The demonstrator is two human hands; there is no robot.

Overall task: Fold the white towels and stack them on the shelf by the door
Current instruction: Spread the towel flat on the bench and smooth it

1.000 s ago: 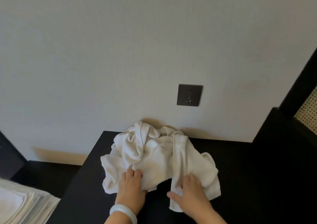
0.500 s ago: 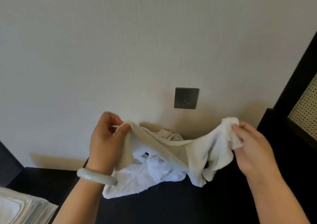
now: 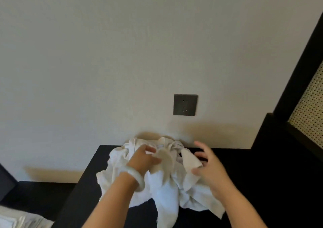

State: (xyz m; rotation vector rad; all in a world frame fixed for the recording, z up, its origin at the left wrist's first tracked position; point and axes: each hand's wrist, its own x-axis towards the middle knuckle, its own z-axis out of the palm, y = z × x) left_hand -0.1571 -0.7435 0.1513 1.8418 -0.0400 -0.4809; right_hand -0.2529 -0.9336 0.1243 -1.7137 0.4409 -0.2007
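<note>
A crumpled heap of white towels [image 3: 162, 192] lies on a black tabletop [image 3: 253, 184] against the wall. My left hand [image 3: 145, 159], with a pale bangle on its wrist, reaches into the top of the heap and grips a fold of towel. My right hand [image 3: 209, 170] hovers at the heap's right side with its fingers spread and holds nothing; it is blurred by motion. A tail of towel hangs toward the table's near edge.
A stack of folded white towels [image 3: 15, 219] shows at the bottom left corner, lower than the table. A dark wall socket [image 3: 185, 104] sits above the heap. A black frame with a woven cane panel [image 3: 309, 105] stands at the right.
Both hands came down from holding a towel stretched in the air. My right hand let go of its corner, and the towel dropped back onto the heap.
</note>
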